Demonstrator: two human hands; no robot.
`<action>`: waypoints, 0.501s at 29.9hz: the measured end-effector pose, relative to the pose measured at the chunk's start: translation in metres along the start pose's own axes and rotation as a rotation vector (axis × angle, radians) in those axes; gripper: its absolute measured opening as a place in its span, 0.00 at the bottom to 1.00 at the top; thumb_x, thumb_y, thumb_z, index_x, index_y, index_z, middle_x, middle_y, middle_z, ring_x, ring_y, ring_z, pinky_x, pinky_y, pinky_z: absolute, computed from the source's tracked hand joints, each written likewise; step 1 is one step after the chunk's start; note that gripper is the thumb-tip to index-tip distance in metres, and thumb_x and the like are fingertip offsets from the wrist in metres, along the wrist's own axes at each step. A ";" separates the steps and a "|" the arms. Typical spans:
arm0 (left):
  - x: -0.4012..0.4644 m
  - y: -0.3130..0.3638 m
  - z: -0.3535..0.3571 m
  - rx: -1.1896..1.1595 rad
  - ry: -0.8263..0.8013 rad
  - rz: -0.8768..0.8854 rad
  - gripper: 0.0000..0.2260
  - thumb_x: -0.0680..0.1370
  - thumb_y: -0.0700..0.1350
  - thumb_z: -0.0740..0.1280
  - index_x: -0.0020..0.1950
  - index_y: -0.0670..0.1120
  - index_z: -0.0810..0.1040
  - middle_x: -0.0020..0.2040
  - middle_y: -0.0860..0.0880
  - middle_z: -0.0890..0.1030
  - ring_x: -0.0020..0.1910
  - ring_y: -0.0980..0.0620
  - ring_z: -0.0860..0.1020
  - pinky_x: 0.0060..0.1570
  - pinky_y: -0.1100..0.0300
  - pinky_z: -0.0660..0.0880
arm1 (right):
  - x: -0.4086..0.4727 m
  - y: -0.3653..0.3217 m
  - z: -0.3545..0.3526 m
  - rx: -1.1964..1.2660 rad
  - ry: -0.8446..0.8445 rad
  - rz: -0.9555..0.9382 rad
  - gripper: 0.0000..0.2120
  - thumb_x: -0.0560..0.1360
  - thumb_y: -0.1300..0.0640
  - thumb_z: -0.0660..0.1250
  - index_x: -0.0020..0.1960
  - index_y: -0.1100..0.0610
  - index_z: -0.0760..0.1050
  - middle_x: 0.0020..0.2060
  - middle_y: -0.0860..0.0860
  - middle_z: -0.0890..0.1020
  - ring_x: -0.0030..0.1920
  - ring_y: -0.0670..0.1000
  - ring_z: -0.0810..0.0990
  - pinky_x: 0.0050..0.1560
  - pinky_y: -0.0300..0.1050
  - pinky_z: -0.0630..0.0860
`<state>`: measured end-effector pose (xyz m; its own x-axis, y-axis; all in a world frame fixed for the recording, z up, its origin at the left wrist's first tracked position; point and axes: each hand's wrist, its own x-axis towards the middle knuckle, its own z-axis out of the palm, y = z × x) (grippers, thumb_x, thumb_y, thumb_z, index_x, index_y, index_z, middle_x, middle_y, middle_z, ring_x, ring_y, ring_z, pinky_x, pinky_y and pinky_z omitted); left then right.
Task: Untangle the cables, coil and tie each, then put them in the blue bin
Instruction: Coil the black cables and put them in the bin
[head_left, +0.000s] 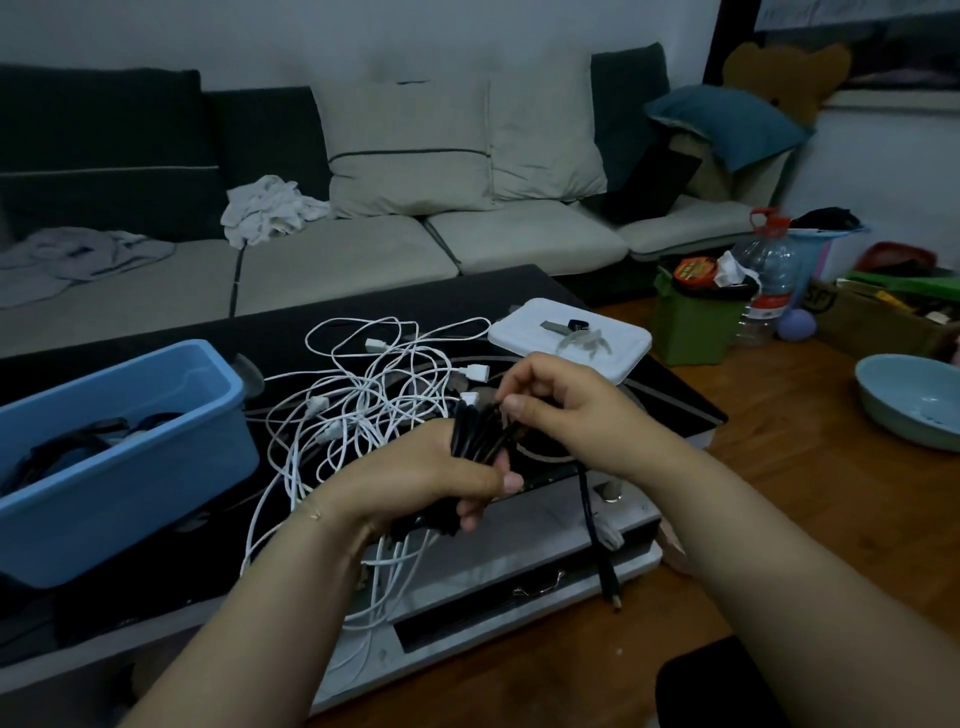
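So we've got the left hand (436, 475) wrapped around a bundled black cable (475, 434), with the right hand (561, 410) pinching the top of the bundle; one black end with a plug hangs down past the table edge; behind our hands a mess of white cables (363, 384) sprawls over the dark coffee table (218, 332); the blue bin (119, 457) sits at the left with dark coils already in it; a white lid (571, 332) lies beyond, sofa (337, 249) behind.

Bin (124, 467) left of cable tangle (363, 395) (both on table (519, 296)).
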<state>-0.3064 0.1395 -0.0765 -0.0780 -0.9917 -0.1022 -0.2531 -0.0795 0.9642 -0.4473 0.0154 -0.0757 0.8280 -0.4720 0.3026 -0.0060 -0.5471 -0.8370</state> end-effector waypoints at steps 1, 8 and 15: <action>0.001 -0.001 0.002 -0.030 0.025 0.003 0.07 0.72 0.41 0.68 0.37 0.41 0.73 0.22 0.48 0.69 0.24 0.50 0.71 0.31 0.60 0.69 | 0.001 0.001 0.001 -0.004 0.012 -0.004 0.06 0.77 0.62 0.66 0.45 0.52 0.74 0.37 0.51 0.79 0.39 0.46 0.77 0.44 0.44 0.75; 0.004 0.001 0.013 -0.266 0.268 0.079 0.16 0.76 0.43 0.66 0.27 0.47 0.72 0.21 0.48 0.66 0.21 0.51 0.68 0.27 0.62 0.65 | 0.006 0.014 0.020 0.056 0.234 0.160 0.18 0.71 0.35 0.58 0.40 0.51 0.69 0.25 0.41 0.72 0.27 0.40 0.68 0.35 0.41 0.64; 0.012 0.009 0.022 -0.521 0.516 0.116 0.13 0.80 0.43 0.61 0.39 0.39 0.78 0.33 0.44 0.83 0.33 0.50 0.82 0.32 0.64 0.77 | 0.004 0.020 0.042 0.069 0.216 0.290 0.09 0.83 0.54 0.54 0.44 0.50 0.66 0.33 0.49 0.73 0.28 0.45 0.72 0.28 0.41 0.70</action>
<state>-0.3304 0.1285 -0.0742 0.4193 -0.9078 0.0119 0.2294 0.1186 0.9661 -0.4212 0.0314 -0.1104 0.6597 -0.7400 0.1314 -0.1793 -0.3247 -0.9287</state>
